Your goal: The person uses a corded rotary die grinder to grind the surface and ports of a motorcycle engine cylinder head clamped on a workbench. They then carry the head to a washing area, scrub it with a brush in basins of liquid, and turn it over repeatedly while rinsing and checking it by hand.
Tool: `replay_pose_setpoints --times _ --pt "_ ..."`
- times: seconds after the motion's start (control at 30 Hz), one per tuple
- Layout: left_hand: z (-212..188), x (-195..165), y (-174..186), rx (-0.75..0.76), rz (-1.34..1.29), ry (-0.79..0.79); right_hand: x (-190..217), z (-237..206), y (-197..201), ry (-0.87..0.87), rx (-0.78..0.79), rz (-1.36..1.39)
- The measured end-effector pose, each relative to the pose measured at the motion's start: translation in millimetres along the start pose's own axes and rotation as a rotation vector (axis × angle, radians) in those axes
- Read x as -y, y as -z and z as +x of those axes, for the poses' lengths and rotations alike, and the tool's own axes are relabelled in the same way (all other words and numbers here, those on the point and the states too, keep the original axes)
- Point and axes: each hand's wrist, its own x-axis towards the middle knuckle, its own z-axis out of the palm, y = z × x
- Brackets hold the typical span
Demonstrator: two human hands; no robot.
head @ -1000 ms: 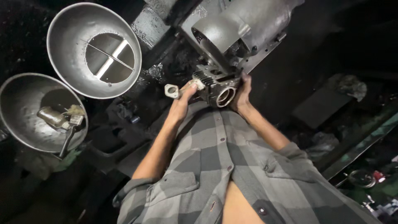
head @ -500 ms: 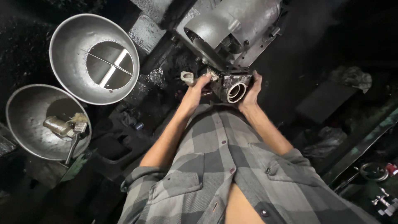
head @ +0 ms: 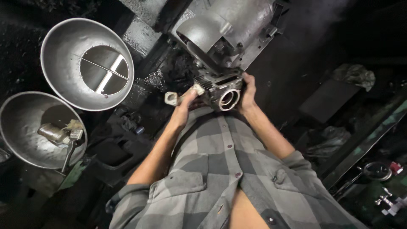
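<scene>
Between both hands: finned cylinder (head: 221, 90); left hand (head: 183, 111), right hand (head: 248, 93) clasping sides.

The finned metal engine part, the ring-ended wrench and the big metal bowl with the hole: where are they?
finned metal engine part (head: 222, 91), head view, on its face beside the round bore.
ring-ended wrench (head: 171, 98), head view, on its ring end.
big metal bowl (head: 59, 55), head view, on its inner wall.

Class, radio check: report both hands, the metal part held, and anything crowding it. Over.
Left hand grips wrench at the finned metal cylinder. Right hand steadies cylinder's side. Large grey machine housing directly above; two metal bowls off left.
</scene>
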Motion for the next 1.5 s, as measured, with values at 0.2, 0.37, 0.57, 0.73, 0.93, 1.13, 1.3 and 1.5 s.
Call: replay_pose_setpoints --times 0.2,0.37,0.57,0.73,0.93,1.13,1.3,1.5 --pt "-27 2 32 -0.106 0.042 -0.076 -30 5 -24 -0.068 -0.002 -0.033" --pt "-1 -4 45 -0.037 0.12 -0.116 -34 4 -32 0.028 -0.072 -0.002" --pt "45 -19 12 0.157 0.131 -0.018 -29 -18 -21 0.267 -0.327 0.154" --pt "35 -28 19 0.691 0.448 -0.167 -20 -74 -15 0.47 -0.235 0.121" --pt "57 -3 20 0.742 0.024 0.066 -24 -103 -23 0.507 0.166 0.193" --pt "31 2 3 0.643 -0.92 0.586 -35 -77 -49 0.374 0.291 -0.109" --pt "18 -19 7 0.538 -1.076 0.518 -11 -68 -49 0.238 0.191 -0.631" --pt "10 -13 -5 0.319 -0.937 0.311 -10 -54 -42 0.167 0.07 -0.488"
